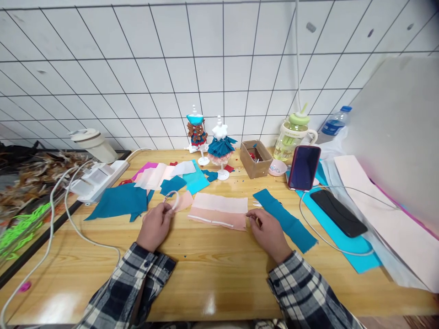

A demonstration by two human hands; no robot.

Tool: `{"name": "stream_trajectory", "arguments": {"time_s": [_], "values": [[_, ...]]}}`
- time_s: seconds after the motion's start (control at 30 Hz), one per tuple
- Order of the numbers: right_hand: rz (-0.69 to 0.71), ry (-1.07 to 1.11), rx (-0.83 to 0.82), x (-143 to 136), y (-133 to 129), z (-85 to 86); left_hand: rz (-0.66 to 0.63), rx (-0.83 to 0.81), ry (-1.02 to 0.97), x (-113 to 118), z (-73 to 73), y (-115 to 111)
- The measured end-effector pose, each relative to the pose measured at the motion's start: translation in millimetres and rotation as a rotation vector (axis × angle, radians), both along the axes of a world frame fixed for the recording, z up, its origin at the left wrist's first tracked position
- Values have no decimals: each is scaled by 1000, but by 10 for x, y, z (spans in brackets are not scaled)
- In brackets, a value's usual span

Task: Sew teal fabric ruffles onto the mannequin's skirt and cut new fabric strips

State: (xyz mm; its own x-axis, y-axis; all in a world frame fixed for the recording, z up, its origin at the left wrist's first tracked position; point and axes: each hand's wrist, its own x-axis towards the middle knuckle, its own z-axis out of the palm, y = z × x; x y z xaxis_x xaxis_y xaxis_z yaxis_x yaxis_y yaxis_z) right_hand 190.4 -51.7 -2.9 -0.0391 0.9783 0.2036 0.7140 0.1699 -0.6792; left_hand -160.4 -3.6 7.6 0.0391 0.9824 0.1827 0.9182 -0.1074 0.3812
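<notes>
A thin roll of white tape [175, 199] stands up from the fingers of my left hand [157, 226], which is closed on its lower edge. In front of me lies a pale pink fabric strip [219, 204], its lower half a deeper peach. Two narrow white tape pieces [222, 224] run end to end along that lower half. My right hand [269, 230] is pinched at the strip's right edge; what is between the fingertips, if anything, is hidden. Just right of it a long teal fabric strip [286, 219] lies slantwise, partly over scissors [257, 204].
Behind are two small dress forms [221, 148] [196, 132], a cardboard box [255, 160] and a pink dish [277, 168]. Fabric scraps [120, 201] and a power strip [101, 183] lie left. A propped phone [304, 167], black phone [338, 213], cable and fabric sheets occupy the right.
</notes>
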Motion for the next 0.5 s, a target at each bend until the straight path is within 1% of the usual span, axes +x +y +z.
{"name": "stream_trajectory", "arguments": {"time_s": [0.07, 0.13, 0.2, 0.27, 0.3, 0.33, 0.4, 0.47, 0.5], "values": [[-18, 4, 18, 2, 0, -1, 57, 63, -212, 18, -3, -5], [-29, 6, 34, -2, -6, 1, 114, 173, -385, 57, 18, -38], [-28, 2, 55, -29, -27, 18, 170, 306, -511, 140, 57, -100], [-12, -1, 113, -100, -65, 62, 178, 413, -610, 289, 98, -188], [6, 4, 157, -155, -87, 96, 134, 411, -639, 393, 113, -238], [33, 17, 207, -223, -107, 138, 66, 370, -642, 514, 123, -291], [115, 68, 291, -380, -133, 231, -109, 231, -593, 797, 127, -393], [172, 149, 349, -528, -126, 310, -206, 149, -628, 1084, 113, -469], [176, 175, 365, -584, -111, 335, -250, 107, -661, 1207, 103, -493]]}}
